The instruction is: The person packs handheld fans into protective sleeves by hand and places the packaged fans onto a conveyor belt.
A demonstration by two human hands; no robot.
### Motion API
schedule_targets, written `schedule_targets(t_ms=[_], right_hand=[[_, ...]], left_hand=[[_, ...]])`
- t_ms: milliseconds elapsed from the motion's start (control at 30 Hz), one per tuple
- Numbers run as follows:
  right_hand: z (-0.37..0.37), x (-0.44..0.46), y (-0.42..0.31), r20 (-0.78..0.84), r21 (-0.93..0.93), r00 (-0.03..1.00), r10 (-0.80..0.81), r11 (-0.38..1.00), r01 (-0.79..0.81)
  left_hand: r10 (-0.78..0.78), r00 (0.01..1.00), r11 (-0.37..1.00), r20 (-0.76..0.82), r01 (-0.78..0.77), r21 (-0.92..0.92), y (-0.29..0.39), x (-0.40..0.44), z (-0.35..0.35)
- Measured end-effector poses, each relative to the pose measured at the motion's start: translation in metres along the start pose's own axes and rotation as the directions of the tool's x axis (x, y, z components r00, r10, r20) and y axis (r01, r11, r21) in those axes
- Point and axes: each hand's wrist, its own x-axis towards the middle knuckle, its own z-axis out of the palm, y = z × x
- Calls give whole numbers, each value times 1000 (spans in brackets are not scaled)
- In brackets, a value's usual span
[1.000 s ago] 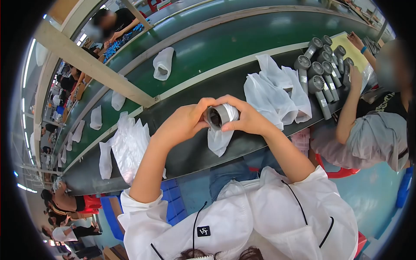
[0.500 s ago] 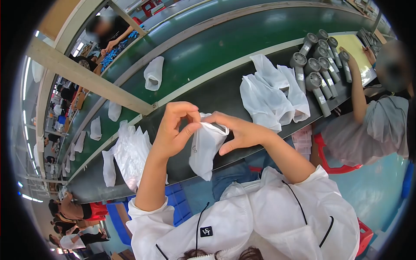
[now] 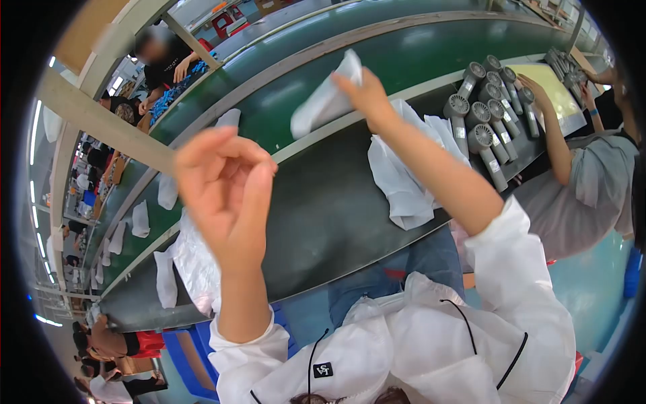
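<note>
Over the flat green belt (image 3: pixel 424 54), a slim white plastic pouch (image 3: pixel 324 106) in the right hand (image 3: pixel 369 95).
Its fingers pinch one end; the left hand's (image 3: pixel 225 192) curl loosely.

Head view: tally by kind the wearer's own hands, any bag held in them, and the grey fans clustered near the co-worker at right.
Left hand and right hand: 2
White bag, in the right hand: 1
Grey fans, as far as overlaps allow: 10
Total: 13
</note>
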Motion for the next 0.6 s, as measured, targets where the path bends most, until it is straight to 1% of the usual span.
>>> schedule_targets(t_ms=[33,67,100,133,167,233,267,300,333,367,400,433,467,500,533,600], right_hand=[[2,41,24,-80,115,995,53,992,-44],[2,71,34,-171,101,979,109,991,-92],[5,96,45,-248,141,945,211,974,-180],[13,120,57,-334,110,897,288,958,-266],[22,146,85,-422,90,837,349,935,-344],[37,192,127,-412,-60,852,322,924,-378],[36,188,139,-219,-137,941,257,947,-290],[35,172,126,-202,-149,943,264,944,-296],[30,152,84,-12,-226,928,373,903,-366],[21,143,58,162,-314,865,475,856,-411],[7,139,59,162,-370,905,394,874,-315],[-11,126,41,169,-498,907,386,827,-259],[-41,118,37,255,-520,914,314,842,-144],[-70,106,38,321,-671,943,91,724,158],[-96,91,37,421,-761,899,-116,493,421],[-129,35,4,401,-881,913,69,301,364]], left_hand=[[73,996,997,57,-71,-35,23,11,11],[65,996,997,55,-62,-46,47,19,19],[0,996,996,87,-7,87,73,26,20],[-45,990,997,134,37,62,89,33,11],[-44,993,998,107,38,55,84,38,10],[26,999,998,30,-27,54,72,51,6],[34,999,997,-11,-34,64,70,54,2],[26,999,997,-47,-22,78,68,55,-1],[17,997,996,-69,-11,92,66,57,-3],[14,996,995,-89,-5,98,63,56,-5],[4,995,995,-103,7,102,61,56,-6],[-8,993,995,-120,20,103,58,54,-7],[-19,990,993,-137,34,110,69,32,-28],[-19,988,993,-151,36,109,72,24,-37],[-12,987,994,-160,29,103,71,21,-36],[-3,985,997,-174,16,77,71,13,-36]])
